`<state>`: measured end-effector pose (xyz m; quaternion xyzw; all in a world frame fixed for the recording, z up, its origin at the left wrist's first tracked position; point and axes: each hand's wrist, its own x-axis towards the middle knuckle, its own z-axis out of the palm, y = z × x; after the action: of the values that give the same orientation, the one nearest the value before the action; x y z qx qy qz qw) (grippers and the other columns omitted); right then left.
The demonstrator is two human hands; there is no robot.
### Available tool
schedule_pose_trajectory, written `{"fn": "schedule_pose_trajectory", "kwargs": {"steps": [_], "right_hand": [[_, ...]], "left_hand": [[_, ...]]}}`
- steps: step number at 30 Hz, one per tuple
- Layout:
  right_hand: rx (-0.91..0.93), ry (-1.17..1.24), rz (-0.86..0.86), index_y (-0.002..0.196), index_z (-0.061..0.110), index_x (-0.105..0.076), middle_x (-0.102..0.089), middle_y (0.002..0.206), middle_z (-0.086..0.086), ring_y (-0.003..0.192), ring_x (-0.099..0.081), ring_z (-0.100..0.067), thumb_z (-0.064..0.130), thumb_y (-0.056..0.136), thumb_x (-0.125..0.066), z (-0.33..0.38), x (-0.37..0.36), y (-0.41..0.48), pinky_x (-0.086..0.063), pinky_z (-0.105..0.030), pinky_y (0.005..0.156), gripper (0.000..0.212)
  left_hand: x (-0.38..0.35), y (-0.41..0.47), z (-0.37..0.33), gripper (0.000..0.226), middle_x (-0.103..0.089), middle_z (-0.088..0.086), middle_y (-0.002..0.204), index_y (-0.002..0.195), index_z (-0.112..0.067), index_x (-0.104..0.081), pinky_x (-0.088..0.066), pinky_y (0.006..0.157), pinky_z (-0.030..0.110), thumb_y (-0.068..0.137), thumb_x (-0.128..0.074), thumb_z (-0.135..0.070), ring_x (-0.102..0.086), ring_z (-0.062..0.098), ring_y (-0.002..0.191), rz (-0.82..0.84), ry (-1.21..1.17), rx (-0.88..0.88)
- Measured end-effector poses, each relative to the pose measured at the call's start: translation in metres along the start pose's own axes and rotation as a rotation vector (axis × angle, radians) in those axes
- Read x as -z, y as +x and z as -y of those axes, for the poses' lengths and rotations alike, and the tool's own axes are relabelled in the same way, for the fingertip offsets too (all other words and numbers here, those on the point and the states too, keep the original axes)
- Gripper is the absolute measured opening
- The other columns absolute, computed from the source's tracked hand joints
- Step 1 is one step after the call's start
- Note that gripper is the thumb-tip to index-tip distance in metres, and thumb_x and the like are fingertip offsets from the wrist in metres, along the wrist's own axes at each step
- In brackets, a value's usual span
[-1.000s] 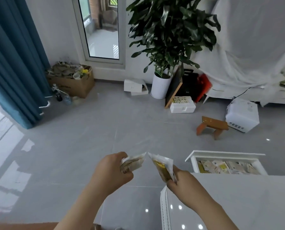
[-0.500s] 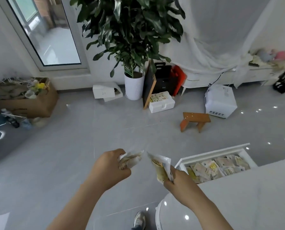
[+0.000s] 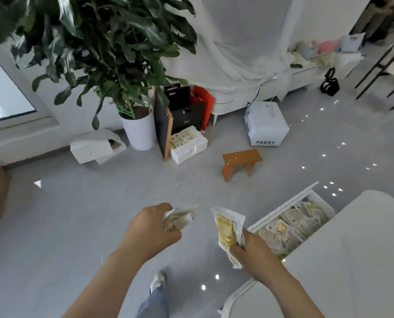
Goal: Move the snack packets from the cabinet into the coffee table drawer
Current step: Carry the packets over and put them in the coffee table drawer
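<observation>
My left hand [image 3: 151, 228] grips a bunch of pale snack packets [image 3: 182, 215] in a closed fist above the grey floor. My right hand [image 3: 252, 251] grips another bunch of packets, the front one yellow and white [image 3: 226, 230], held upright just left of the open white drawer [image 3: 281, 206]. The drawer stands pulled out from the white coffee table [image 3: 343, 255] and holds several snack packets [image 3: 292, 226] lying flat. The cabinet is not in view.
A small wooden stool [image 3: 240, 160] stands on the floor beyond the drawer. Behind it are a white appliance [image 3: 266, 123], a white foam box [image 3: 188, 145], a leaning board [image 3: 164, 129] and a big potted plant [image 3: 138, 127]. My shoe [image 3: 158, 280] is below my hands.
The view has swung right and moved closer to the coffee table. Both hands keep hold of their packets, and the open drawer now lies right beside my right hand.
</observation>
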<state>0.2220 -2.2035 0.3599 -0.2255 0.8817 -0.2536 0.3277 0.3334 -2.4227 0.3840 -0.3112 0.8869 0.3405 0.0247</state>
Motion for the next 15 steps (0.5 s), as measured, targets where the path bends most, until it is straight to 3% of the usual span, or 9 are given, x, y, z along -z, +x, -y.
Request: {"fn": "schedule_pose_trajectory", "kwargs": {"steps": [7, 10, 12, 15], "right_hand": [[-0.18, 0.151, -0.153, 0.078, 0.034, -0.041, -0.052, 0.065, 0.007, 0.058, -0.048, -0.006, 0.02, 0.092, -0.048, 0.027, 0.007, 0.056, -0.037, -0.018, 0.054, 0.021], [-0.283, 0.255, -0.198, 0.092, 0.028, -0.05, -0.063, 0.077, -0.003, 0.072, -0.061, -0.017, 0.022, 0.09, -0.049, 0.027, 0.012, 0.071, -0.048, -0.029, 0.064, 0.006], [-0.337, 0.302, -0.236, 0.101, 0.025, -0.054, -0.066, 0.086, -0.005, 0.082, -0.064, -0.02, 0.029, 0.091, -0.05, 0.021, 0.018, 0.08, -0.052, -0.036, 0.074, 0.012], [-0.406, 0.348, -0.274, 0.105, 0.025, -0.055, -0.065, 0.087, 0.003, 0.08, -0.062, -0.013, 0.033, 0.093, -0.049, 0.006, 0.03, 0.097, -0.051, -0.029, 0.071, 0.016]], "left_hand": [[0.021, 0.12, -0.018, 0.017, -0.058, 0.0, 0.068, 0.078, -0.023, -0.054, -0.036, 0.048, 0.021, 0.067, -0.065, -0.03, -0.047, 0.009, 0.054, 0.194, 0.105, -0.172], [0.017, 0.161, -0.035, 0.016, -0.059, 0.0, 0.069, 0.079, -0.023, -0.055, -0.037, 0.05, 0.022, 0.067, -0.065, -0.03, -0.051, 0.01, 0.058, 0.268, 0.153, -0.254], [0.008, 0.183, -0.05, 0.017, -0.055, -0.003, 0.066, 0.075, -0.024, -0.052, -0.034, 0.048, 0.02, 0.068, -0.066, -0.03, -0.048, 0.009, 0.056, 0.312, 0.156, -0.312], [-0.01, 0.217, -0.074, 0.019, -0.056, -0.003, 0.066, 0.074, -0.022, -0.052, -0.033, 0.048, 0.02, 0.069, -0.068, -0.03, -0.049, 0.009, 0.057, 0.385, 0.202, -0.407]]}}
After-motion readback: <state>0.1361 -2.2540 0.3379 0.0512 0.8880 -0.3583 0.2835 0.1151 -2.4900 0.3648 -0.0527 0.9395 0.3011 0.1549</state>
